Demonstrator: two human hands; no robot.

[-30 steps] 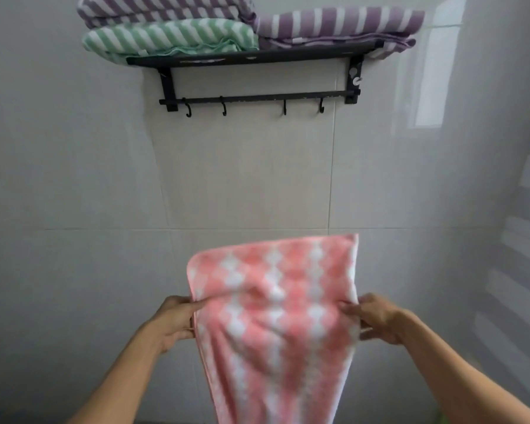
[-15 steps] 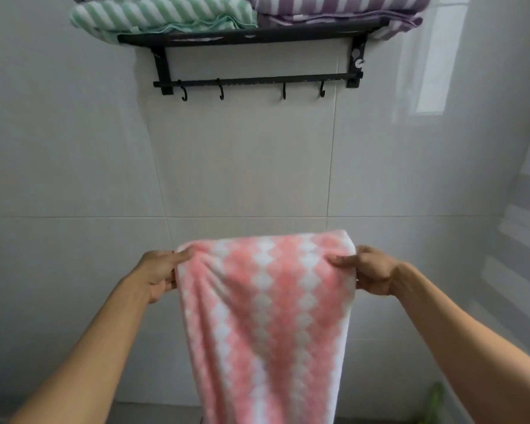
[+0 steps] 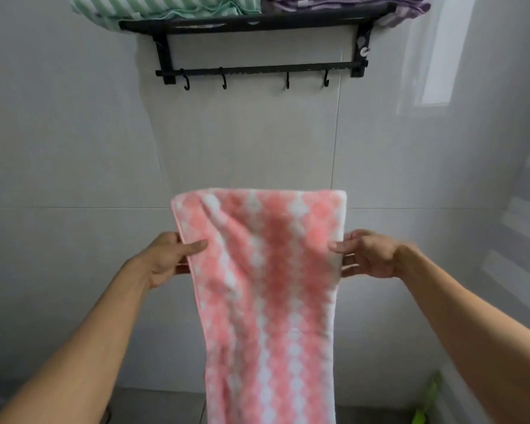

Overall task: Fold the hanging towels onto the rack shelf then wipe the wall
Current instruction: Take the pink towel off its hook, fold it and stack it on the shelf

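Now both hands pinch the pink towel [image 3: 270, 270] by its side edges, left hand [image 3: 169, 258] on the left edge, right hand [image 3: 371, 255] on the right, a folded top standing above them and the rest hanging toward the floor. Up far on the rack [image 3: 257, 24], the green towel [image 3: 166, 7] and purple towel [image 3: 349, 1] already lie folded; pink is unfinished, and the wall [image 3: 74, 148] unwiped. Half a second back, the grip sat at the towel's top corners; it's lower now.

Bare forearms, hands [image 3: 169, 258], no sleeves
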